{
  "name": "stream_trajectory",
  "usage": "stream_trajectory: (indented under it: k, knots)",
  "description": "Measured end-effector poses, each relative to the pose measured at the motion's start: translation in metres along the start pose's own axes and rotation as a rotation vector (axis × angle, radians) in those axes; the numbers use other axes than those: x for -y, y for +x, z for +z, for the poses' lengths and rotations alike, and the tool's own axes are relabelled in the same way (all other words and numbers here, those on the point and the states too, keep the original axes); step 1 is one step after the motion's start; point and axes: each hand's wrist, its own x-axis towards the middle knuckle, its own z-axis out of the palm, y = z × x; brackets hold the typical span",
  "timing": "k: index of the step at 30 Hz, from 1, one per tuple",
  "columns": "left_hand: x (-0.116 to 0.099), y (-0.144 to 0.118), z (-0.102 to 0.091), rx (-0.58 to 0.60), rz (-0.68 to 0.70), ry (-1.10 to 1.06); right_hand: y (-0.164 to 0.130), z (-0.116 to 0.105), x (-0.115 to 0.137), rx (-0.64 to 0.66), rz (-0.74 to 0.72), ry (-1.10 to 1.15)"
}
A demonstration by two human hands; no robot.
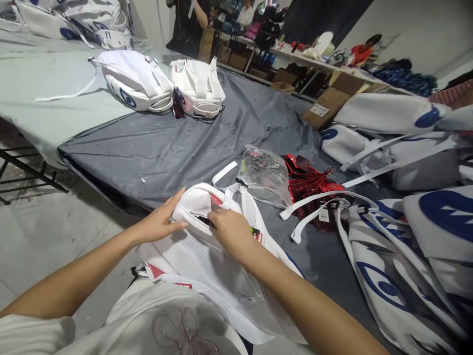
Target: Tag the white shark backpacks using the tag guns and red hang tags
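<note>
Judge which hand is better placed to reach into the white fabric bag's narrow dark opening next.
Probably the right hand: it is right at the narrow dark opening, while the left hand touches the white fabric bag beside it.

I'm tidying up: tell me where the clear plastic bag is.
In the head view, the clear plastic bag lies on the grey sheet right of centre, beyond the right hand and left of the red pile.

Lettering: none legible with certainty. Red tab (259, 238), right side of near bag (207, 252): pale characters, too small. White label (320, 110), far-right carton (336, 96): print unreadable. Blue eye emblems: far-left bag (136, 74), near-right bag (384, 320).
</note>
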Motion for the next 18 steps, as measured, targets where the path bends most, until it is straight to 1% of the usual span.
stream_trajectory:
  k: [3, 6, 9, 12, 15, 18]
  knots:
    - [0.011, -0.01, 0.015, -0.082, -0.007, 0.044, 0.01, 0.004, 0.006, 0.014, 0.003, -0.008]
    - [0.016, -0.005, 0.024, -0.133, 0.009, 0.067, 0.02, 0.007, 0.01, 0.066, -0.018, 0.027]
    - [0.023, 0.001, 0.028, -0.196, 0.02, 0.074, 0.02, 0.003, 0.011, 0.121, -0.085, -0.003]
    - [0.031, 0.001, 0.03, -0.239, 0.062, 0.075, 0.015, -0.001, 0.014, 0.073, -0.108, -0.035]
    - [0.038, -0.004, 0.03, -0.252, 0.097, 0.093, 0.019, -0.002, 0.023, -0.006, -0.116, 0.05]
    - [0.047, -0.004, 0.029, -0.278, 0.11, 0.129, 0.035, 0.0, 0.032, -0.105, -0.246, 0.16]
